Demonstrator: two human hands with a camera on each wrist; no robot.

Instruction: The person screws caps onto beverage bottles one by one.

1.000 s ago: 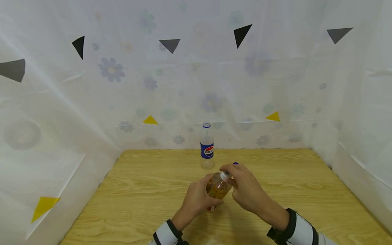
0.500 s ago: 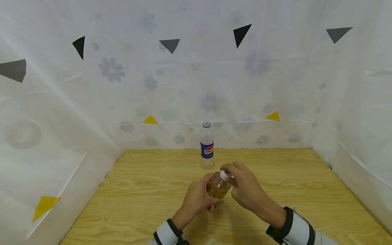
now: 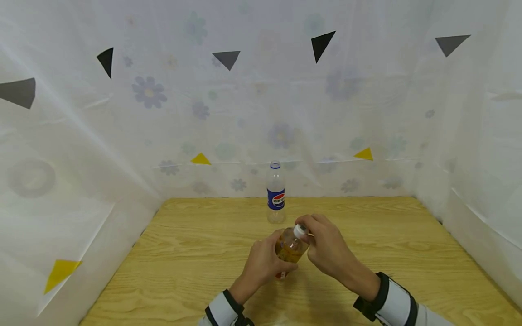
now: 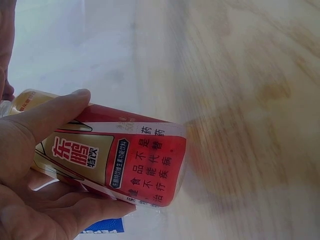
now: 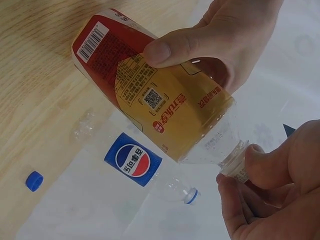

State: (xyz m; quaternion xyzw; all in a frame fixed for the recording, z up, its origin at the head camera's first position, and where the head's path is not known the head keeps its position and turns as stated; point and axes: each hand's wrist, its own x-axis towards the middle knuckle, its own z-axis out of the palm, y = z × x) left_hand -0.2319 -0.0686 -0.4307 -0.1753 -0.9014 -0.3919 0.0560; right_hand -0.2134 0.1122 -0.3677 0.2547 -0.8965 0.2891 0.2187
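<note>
My left hand (image 3: 261, 262) grips the body of a drink bottle (image 5: 165, 95) with a red and gold label and yellowish liquid inside. The bottle tilts, its neck toward my right hand (image 3: 330, 246). Thumb and fingers of the right hand pinch the white cap (image 3: 299, 231) at the bottle's mouth. In the left wrist view the bottle's red lower label (image 4: 150, 160) faces the camera, base toward the table. Just beyond the hands stands an uncapped clear bottle with a blue Pepsi label (image 3: 276, 199). A blue cap (image 5: 34, 181) lies on the table, hidden in the head view.
The wood-grain table (image 3: 183, 253) extends around the hands. Behind and beside it hang white flower-patterned sheets (image 3: 253, 113) with black, grey and yellow triangles stuck on them.
The right hand and wrist have turned slightly at the white cap. The blue cap, visible behind the right hand a second ago, is now covered by it. The left hand stays put.
</note>
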